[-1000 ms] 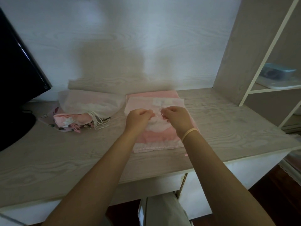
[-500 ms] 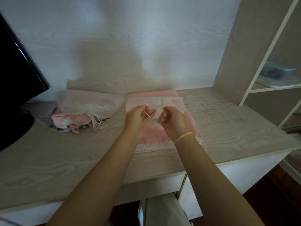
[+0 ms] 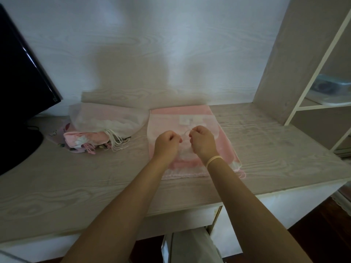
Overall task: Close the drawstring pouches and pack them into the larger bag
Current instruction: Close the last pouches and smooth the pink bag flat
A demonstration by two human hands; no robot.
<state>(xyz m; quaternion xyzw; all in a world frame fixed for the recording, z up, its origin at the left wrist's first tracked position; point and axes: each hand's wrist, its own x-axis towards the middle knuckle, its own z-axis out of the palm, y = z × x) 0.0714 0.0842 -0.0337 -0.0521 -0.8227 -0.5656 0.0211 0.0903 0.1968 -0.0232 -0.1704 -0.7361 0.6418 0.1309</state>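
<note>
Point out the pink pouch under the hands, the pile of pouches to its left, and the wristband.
pink pouch (image 3: 224,130): head view, bare right part of its fabric.
pile of pouches (image 3: 106,123): head view, sheer top pouch.
wristband (image 3: 214,160): head view, band on the right wrist.

A home room, likely a study corner or bedroom, is indicated. A pale wood-grain desk (image 3: 266,149) is set against a matching wall panel. A dark monitor (image 3: 20,88) is seen far left of the fingers, and an open shelf unit (image 3: 311,76) right of them.
</note>
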